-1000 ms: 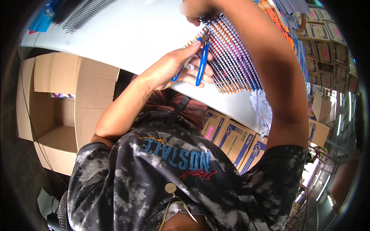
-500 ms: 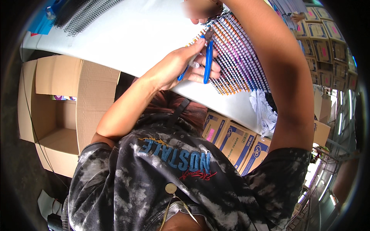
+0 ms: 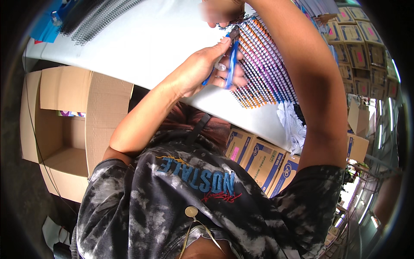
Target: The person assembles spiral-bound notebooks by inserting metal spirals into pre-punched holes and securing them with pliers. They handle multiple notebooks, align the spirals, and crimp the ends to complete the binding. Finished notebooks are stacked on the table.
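My left hand (image 3: 202,71) grips blue-handled pliers (image 3: 231,62), with the jaws pointing up at the wire binding of a fanned row of spiral-bound notebooks (image 3: 267,69). The notebooks lie on a white table (image 3: 142,41). My right hand (image 3: 224,11) reaches over from the right and is closed on the top end of the row, just above the plier jaws. Its fingers are blurred at the frame's upper edge. My right forearm crosses over the notebooks.
Black wire binding coils (image 3: 95,17) lie at the table's far left. An open empty cardboard box (image 3: 64,125) stands left of me. Printed cartons (image 3: 258,159) sit under the table, and more are stacked at the right (image 3: 362,47). White crumpled material (image 3: 293,125) hangs at the table edge.
My left hand with the pliers has edged a little right and up along the notebook bindings, closer to my right hand. My right hand stays at the top of the row.
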`<state>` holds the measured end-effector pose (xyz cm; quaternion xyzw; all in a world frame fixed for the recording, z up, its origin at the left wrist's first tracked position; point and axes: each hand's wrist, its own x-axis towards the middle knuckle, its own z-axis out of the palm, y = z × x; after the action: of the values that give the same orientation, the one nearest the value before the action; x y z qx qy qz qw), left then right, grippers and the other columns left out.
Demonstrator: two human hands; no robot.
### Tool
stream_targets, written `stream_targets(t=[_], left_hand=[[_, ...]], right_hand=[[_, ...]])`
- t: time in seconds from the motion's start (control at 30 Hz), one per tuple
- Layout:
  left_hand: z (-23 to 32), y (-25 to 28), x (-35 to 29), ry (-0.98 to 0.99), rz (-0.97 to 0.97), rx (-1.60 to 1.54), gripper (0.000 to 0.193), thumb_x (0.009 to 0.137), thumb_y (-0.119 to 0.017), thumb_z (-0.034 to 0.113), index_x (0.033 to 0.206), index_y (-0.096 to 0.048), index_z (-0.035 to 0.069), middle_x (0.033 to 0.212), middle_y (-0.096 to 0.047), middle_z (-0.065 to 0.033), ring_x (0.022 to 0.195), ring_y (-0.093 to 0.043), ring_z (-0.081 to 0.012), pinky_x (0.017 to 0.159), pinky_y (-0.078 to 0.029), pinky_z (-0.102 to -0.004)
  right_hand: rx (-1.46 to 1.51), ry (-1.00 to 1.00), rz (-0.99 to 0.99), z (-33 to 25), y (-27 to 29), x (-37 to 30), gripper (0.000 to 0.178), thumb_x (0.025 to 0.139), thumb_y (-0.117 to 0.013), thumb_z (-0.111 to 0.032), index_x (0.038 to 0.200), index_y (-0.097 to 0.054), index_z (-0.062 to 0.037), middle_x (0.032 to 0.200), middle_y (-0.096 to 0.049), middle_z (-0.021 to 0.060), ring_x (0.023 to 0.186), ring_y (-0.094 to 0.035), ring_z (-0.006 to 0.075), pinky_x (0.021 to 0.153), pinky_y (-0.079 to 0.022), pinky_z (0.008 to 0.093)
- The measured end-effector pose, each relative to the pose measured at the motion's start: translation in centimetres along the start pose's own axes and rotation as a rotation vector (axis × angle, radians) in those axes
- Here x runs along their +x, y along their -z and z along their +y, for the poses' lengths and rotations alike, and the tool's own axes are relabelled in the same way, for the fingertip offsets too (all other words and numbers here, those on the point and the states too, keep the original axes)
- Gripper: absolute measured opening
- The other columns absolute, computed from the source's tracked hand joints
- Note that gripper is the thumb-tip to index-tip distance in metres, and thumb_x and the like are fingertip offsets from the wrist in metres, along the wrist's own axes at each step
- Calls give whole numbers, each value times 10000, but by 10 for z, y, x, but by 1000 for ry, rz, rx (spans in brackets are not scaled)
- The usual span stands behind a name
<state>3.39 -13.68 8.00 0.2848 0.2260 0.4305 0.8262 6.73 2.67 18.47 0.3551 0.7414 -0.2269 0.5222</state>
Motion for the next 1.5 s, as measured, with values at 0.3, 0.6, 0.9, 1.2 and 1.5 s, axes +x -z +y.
stream_targets(t=[0.3,0.6,0.9,1.2,1.5], left_hand=[[3,-11,-4,33,12,47,554,954,-291,471,1135,-493,-12,921,-615,-172,887,-636,-269,733,-526,-336],[3,-3,-10,89,-41,40,530,956,-289,469,1132,-464,1,916,-605,-121,913,-634,-262,748,-506,-343],[2,-5,-3,85,-42,25,554,951,-299,468,1153,-488,-12,947,-604,-170,932,-628,-314,741,-520,-367],[6,-4,-8,48,-23,35,565,941,-320,480,1159,-483,-14,957,-599,-168,931,-627,-315,744,-523,-386],[3,2,-3,-8,-37,28,541,947,-312,473,1108,-483,-15,805,-567,-106,700,-618,-205,593,-542,-312]], right_hand=[[-21,-258,93,-19,-5,-35,105,677,-582,-130,706,-612,-35,739,-612,89,624,-536,193,598,-422,359],[-30,-5,57,-1,-1,-33,274,702,-658,14,974,-657,-26,983,-648,91,857,-595,205,735,-489,344],[60,16,101,16,-8,-18,344,721,-645,1,1064,-637,-27,1028,-645,103,882,-605,204,764,-497,322],[74,134,196,25,-7,-5,294,715,-655,-27,1008,-661,-16,929,-667,93,803,-606,185,710,-493,310],[147,168,293,21,-16,-29,330,679,-608,-9,1005,-659,-3,937,-662,107,809,-601,194,707,-484,309]])
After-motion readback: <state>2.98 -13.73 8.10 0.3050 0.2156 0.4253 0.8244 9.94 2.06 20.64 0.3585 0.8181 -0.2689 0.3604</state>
